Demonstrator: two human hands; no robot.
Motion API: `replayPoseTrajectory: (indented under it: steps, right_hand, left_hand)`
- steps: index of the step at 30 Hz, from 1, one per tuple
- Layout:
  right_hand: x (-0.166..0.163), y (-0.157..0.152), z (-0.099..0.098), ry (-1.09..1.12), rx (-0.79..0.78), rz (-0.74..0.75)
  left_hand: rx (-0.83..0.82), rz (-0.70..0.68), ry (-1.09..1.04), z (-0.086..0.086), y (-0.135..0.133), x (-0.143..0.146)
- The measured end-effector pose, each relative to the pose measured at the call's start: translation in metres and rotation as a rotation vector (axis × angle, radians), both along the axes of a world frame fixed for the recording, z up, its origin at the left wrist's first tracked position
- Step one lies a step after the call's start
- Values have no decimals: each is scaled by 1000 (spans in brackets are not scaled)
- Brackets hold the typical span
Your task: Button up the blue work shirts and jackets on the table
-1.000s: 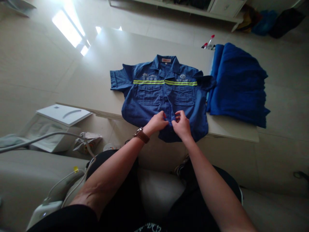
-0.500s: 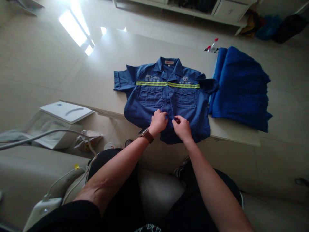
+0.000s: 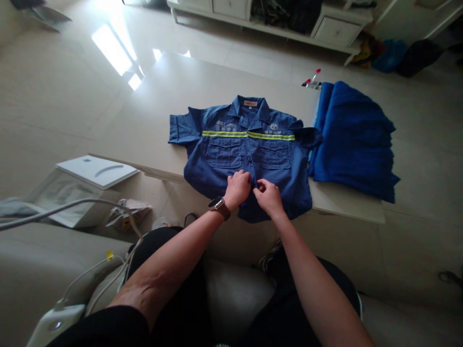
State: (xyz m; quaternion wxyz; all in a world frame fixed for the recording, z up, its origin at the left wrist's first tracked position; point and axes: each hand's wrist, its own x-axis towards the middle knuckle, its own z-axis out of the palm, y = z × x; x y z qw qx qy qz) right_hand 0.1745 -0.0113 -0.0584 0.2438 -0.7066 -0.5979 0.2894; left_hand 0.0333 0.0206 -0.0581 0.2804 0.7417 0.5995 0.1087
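A blue short-sleeved work shirt (image 3: 224, 154) lies front up on a pale table (image 3: 144, 111), its collar pointing away from me. A yellow reflective stripe runs across the chest above two buttoned pockets, and the lower hem hangs over the table's near edge. My left hand (image 3: 238, 188), with a watch (image 3: 218, 205) on the wrist, is closed on the front placket, fingers bent. Just to its right, my right hand (image 3: 268, 196) pinches the other side of the front opening. Fingertips nearly meet there; any button between them is hidden.
Folded blue cloth (image 3: 356, 144) lies at the table's right end, with red-capped bottles (image 3: 315, 78) behind it. Left of the table stands a box with a white lid (image 3: 97, 171). A grey cable (image 3: 72, 203) crosses the left side. A white cabinet (image 3: 334, 31) stands beyond.
The view has shifted slightly, so the scene sits a little lower. Both hands stay at the shirt front, and the right fingers have drawn a bit closer to the left ones.
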Motion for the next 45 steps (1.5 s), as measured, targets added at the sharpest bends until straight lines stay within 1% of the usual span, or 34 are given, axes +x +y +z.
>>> replayPoseTrajectory:
  steps: [3,7,10,13,15,19,23,27,31,39,41,45]
  right_hand:
    - [1,-1,-1,-10,24,7]
    - [2,-1,1,-16,40,14]
    - [1,0,2,31,29,20]
    - [2,1,2,115,19,16]
    - [3,3,1,147,41,9]
    - [7,5,1,140,133,12]
    - [9,5,3,123,167,42]
    - [8,4,7,106,208,72]
    - [8,2,11,67,241,66]
    - [9,6,15,125,252,9]
    - [9,7,14,137,237,14]
    - [10,7,12,151,231,33]
  left_hand:
    - [14,-30,-24,3,0,-1]
    - [56,-63,-20,12,-1,-3]
    - [50,-61,-16,16,-3,-4]
    - [12,-16,-40,17,-4,-5]
    - [-20,21,-93,16,-3,-4]
    - [-111,106,-304,17,1,-1]
    - [-241,225,-525,19,4,1]
    - [-298,295,-662,17,5,2]
    - [-288,337,-712,15,5,2]
    - [-226,303,-762,16,6,4]
    - [-241,315,-769,14,7,4]
    - [-344,384,-811,11,9,3]
